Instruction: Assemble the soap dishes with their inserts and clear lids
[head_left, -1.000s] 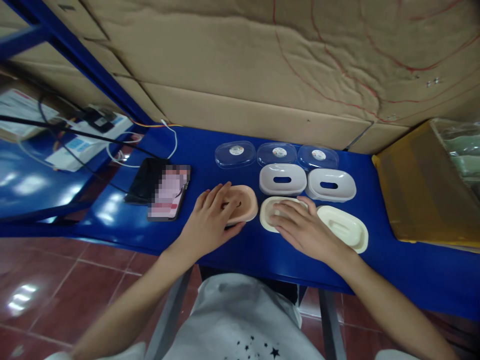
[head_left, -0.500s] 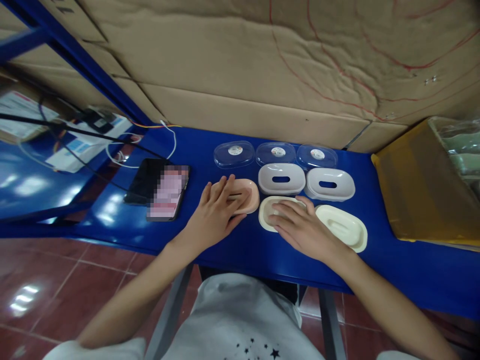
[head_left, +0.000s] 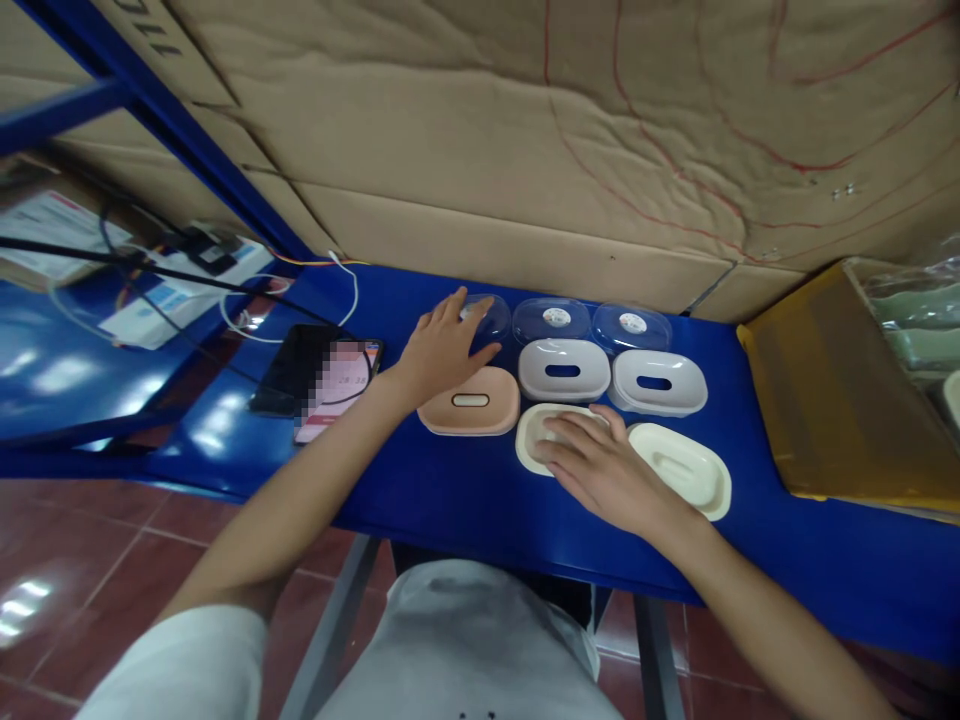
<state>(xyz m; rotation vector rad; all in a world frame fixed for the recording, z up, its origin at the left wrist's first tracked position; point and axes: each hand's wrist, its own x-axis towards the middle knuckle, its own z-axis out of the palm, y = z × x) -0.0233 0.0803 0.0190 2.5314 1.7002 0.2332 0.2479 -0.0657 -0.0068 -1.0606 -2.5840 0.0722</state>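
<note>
My left hand (head_left: 450, 340) is open, fingers spread over a clear plastic lid (head_left: 491, 318) with a round sticker; whether it touches the lid I cannot tell. Just below that hand lies a pink oval soap dish (head_left: 471, 403) with a slot. My right hand (head_left: 592, 450) rests with fingers apart on a cream oval tray (head_left: 531, 450), partly covering it. Another cream tray (head_left: 686, 465) sits at its right. Behind them are two white slotted soap dishes, one in the middle (head_left: 564, 372) and one to the right (head_left: 660, 383).
Two more clear lids, a middle one (head_left: 551, 322) and a right one (head_left: 631, 325), lie along the cardboard wall (head_left: 465, 150). A taped box (head_left: 840, 390) stands at the right. On the left are a phone (head_left: 337, 390), cables and a power strip (head_left: 184, 305).
My left hand has moved up and away from the pink soap dish to the clear lid behind it. My right hand stays on the cream tray.
</note>
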